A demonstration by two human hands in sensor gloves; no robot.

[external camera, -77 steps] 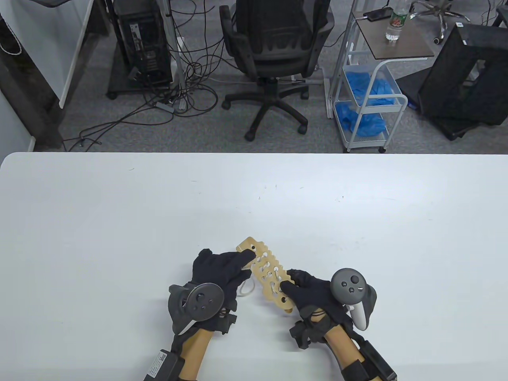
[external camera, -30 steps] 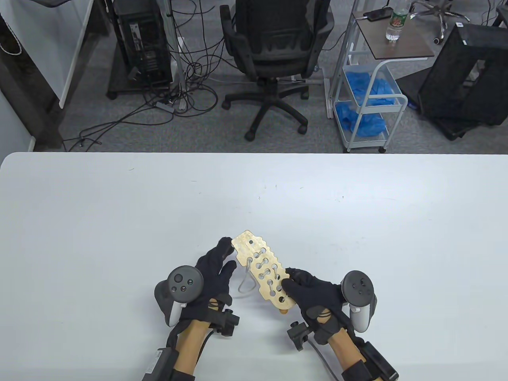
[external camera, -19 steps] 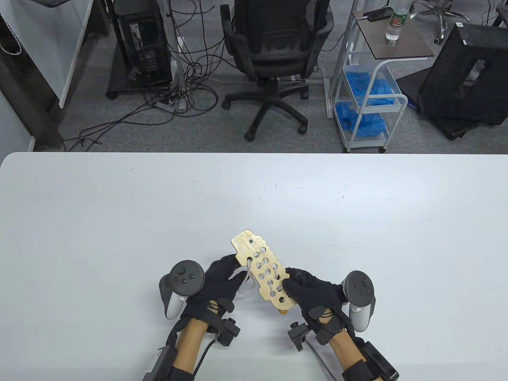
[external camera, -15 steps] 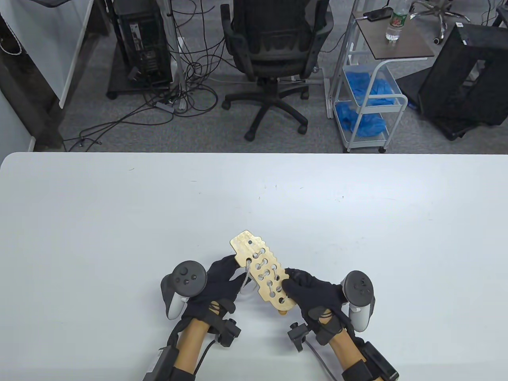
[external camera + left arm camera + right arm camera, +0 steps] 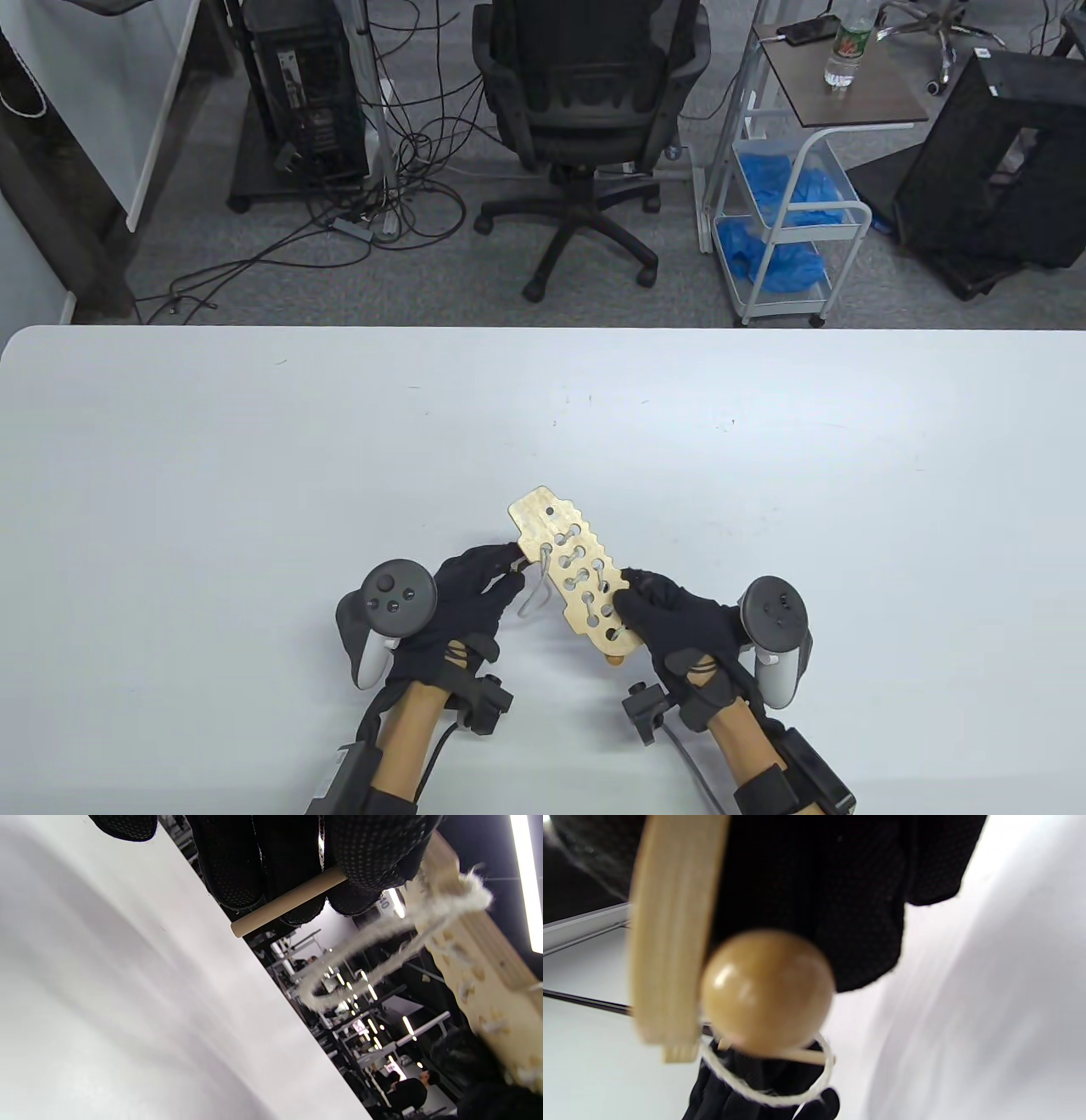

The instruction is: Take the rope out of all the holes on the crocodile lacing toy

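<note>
The wooden crocodile lacing board (image 5: 570, 570) is held off the white table (image 5: 254, 475), slanting from far left to near right. My right hand (image 5: 629, 601) grips its near end; in the right wrist view the board's edge (image 5: 670, 925) and a wooden bead (image 5: 765, 991) hang under my fingers (image 5: 840, 891). White rope (image 5: 534, 594) loops out of a hole on the board's left side. My left hand (image 5: 507, 570) pinches the rope's wooden needle (image 5: 288, 902) just left of the board. Several holes are still laced. The left wrist view shows the rope loop (image 5: 360, 971) beside the board (image 5: 479, 959).
Beyond the table's far edge stand an office chair (image 5: 585, 110), a white cart (image 5: 789, 212) with blue gloves, and cables on the floor. Nothing else lies on the table around my hands.
My left hand, open beside the board a second ago, has closed on the rope's needle at the board's left edge. The board has shifted slightly right in my right hand.
</note>
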